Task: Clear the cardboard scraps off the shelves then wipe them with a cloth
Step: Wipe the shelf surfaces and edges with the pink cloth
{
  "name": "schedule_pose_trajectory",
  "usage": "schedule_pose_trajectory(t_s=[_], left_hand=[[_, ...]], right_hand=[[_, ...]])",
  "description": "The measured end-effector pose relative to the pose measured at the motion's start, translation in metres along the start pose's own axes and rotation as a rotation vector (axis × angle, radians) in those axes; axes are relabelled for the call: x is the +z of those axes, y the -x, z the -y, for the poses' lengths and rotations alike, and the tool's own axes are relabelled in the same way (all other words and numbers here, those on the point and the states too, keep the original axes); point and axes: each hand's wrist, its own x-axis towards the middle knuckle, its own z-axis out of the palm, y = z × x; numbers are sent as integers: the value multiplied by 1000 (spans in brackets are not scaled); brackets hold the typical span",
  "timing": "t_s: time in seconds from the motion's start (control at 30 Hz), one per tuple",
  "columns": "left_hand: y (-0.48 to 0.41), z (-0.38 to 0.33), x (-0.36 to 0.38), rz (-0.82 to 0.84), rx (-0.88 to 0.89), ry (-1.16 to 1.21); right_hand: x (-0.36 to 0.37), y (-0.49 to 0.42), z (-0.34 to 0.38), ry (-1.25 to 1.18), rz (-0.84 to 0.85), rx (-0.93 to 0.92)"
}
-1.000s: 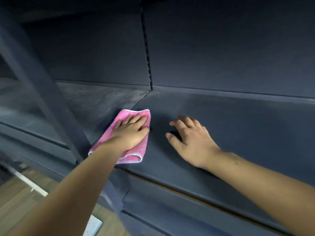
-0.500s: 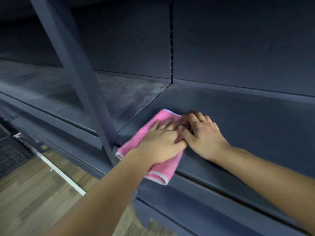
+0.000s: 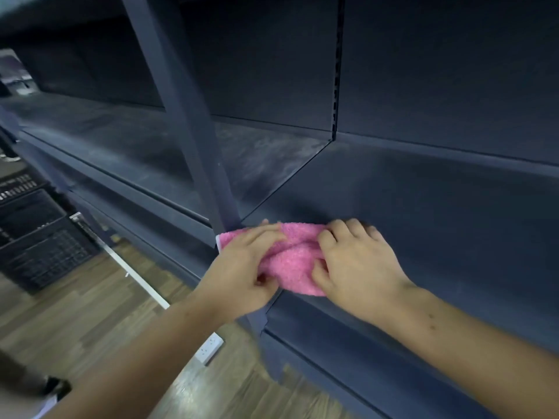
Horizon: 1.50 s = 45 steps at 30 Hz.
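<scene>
Shelves [image 3: 453, 267] of dark metal fill most of your view, two boards meeting at a seam that runs from the slotted rail [image 3: 335, 86] in the back panel [image 3: 438, 71] forward to the upright post [image 3: 181, 116]. The left shelf [image 3: 136, 146] is streaked with grey dust. The right shelf [image 3: 423, 207] runs wide to the right of your hands and back to the panel, so that is where you have room. The post slants across the front edge, just left of your hands.

Below the front lip lies the wooden floor [image 3: 75, 313]. Black crates [image 3: 36, 237] are stacked at the far left, well apart from you.

The pink cloth [image 3: 293, 261] sits bunched on the right shelf's front edge, overhanging the lip a little, its white-trimmed corner just beside the post. Both hands grasp it: your left hand [image 3: 245, 267] lies over its left part with the thumb tucked beneath, and your right hand [image 3: 354, 264] curls over its right part, thumb pressed into the fabric. A white socket strip [image 3: 210, 347] lies on the floor under your left forearm.
</scene>
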Motion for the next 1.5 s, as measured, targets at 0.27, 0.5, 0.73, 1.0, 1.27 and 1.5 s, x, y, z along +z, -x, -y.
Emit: schedule_pose_trajectory(t_s=[0.27, 0.5, 0.73, 1.0, 1.27, 1.5], left_hand=[[2, 30, 20, 20, 51, -363], [-2, 14, 31, -128, 22, -430], [0, -7, 39, -165, 95, -489], [6, -46, 56, -164, 102, -470], [18, -101, 78, -190, 140, -468], [24, -154, 93, -141, 186, -480]], right_hand=[[19, -7, 33, 21, 68, -133], [30, 3, 34, 134, 54, -114], [29, 30, 22, 248, 7, -14], [28, 68, 0, 288, -114, -2], [19, 121, -30, 358, -167, 31], [6, 173, -57, 384, -161, 47]])
